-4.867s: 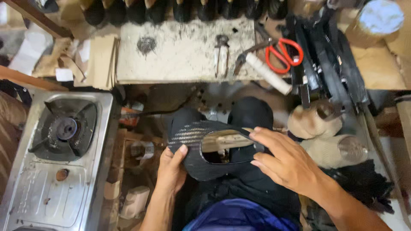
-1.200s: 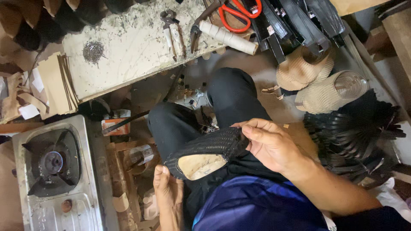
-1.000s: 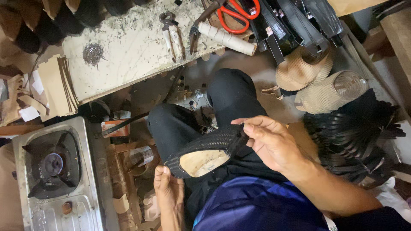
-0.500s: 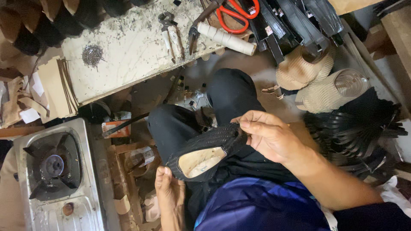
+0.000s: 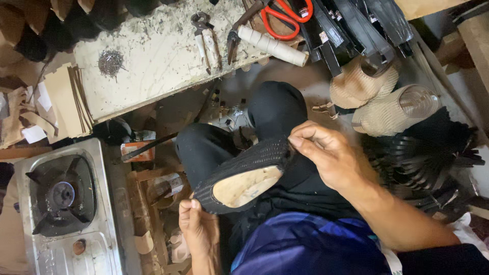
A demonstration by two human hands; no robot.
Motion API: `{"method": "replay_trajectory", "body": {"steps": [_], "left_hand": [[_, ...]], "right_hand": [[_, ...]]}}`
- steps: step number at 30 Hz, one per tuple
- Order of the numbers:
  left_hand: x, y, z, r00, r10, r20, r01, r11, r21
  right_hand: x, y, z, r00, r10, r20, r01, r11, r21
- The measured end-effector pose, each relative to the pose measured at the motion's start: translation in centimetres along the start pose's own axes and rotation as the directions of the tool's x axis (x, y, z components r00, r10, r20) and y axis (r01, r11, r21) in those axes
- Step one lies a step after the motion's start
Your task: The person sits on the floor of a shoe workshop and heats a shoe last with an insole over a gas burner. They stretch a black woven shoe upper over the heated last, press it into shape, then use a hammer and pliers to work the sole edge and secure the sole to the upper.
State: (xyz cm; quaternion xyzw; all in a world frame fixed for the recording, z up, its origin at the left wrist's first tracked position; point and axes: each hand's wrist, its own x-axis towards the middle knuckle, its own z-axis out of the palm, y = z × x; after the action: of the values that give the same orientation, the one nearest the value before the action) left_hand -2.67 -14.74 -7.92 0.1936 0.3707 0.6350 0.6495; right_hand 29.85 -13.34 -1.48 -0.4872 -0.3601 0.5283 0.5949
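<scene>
Right hand (image 5: 331,158) grip: fingers pinched shut on the far end of the black woven shoe upper (image 5: 244,175), thumb and fingertips clamping its edge. Left hand (image 5: 198,229) grip: fingers curled closed under the near end of the upper, holding its toe rim. Upper sits on the person's lap over black trousers, sole side up, tan insole board showing inside the woven rim.

Relative to the upper:
- steel gas stove (image 5: 61,203), single burner, well off to its left
- small orange box (image 5: 136,150) and clutter of jars between it and the stove
- bench (image 5: 153,61) beyond it, past the knees, pale and scratched
- on the bench: pile of small nails (image 5: 110,62) at far left, pincers (image 5: 205,38) mid, white roll (image 5: 272,46) and red-handled scissors (image 5: 285,18) to the right
- black straps (image 5: 356,25) stacked right of the scissors
- two tan woven shoe forms (image 5: 382,97) beyond-right of it, just past the right hand
- heap of black strap pieces (image 5: 433,158) to its right, behind the right forearm
- cardboard sheets (image 5: 66,102) far left, beside the bench edge
</scene>
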Motion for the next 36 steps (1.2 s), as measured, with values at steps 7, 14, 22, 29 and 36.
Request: {"method": "replay_trajectory", "body": {"steps": [7, 14, 22, 29, 36], "left_hand": [[-0.3, -0.1, 0.5, 0.996, 0.071, -0.044, -0.067, 0.993, 0.099], [-0.4, -0.6, 1.5, 0.996, 0.091, 0.002, -0.091, 0.992, 0.09], [0.1, -0.8, 2.8, 1.0, 0.007, 0.003, -0.008, 0.998, 0.066], [2.9, -1.9, 4.8, 0.999, -0.027, 0.022, 0.025, 0.995, 0.095], [5.6, -2.7, 5.6, 0.994, -0.104, 0.015, 0.101, 0.986, 0.136]], "right_hand": [[-1.2, -2.4, -0.6, 0.99, 0.084, 0.11, -0.07, 0.991, -0.118], [-0.6, -1.4, 0.3, 0.973, 0.228, 0.023, -0.227, 0.973, -0.044], [-0.3, -0.4, -0.4, 0.99, 0.138, 0.02, -0.139, 0.97, 0.202], [2.6, 2.8, -4.9, 0.967, 0.257, -0.002, -0.254, 0.959, 0.128], [4.0, 1.3, -9.1, 0.972, 0.227, 0.064, -0.125, 0.724, -0.678]]}}
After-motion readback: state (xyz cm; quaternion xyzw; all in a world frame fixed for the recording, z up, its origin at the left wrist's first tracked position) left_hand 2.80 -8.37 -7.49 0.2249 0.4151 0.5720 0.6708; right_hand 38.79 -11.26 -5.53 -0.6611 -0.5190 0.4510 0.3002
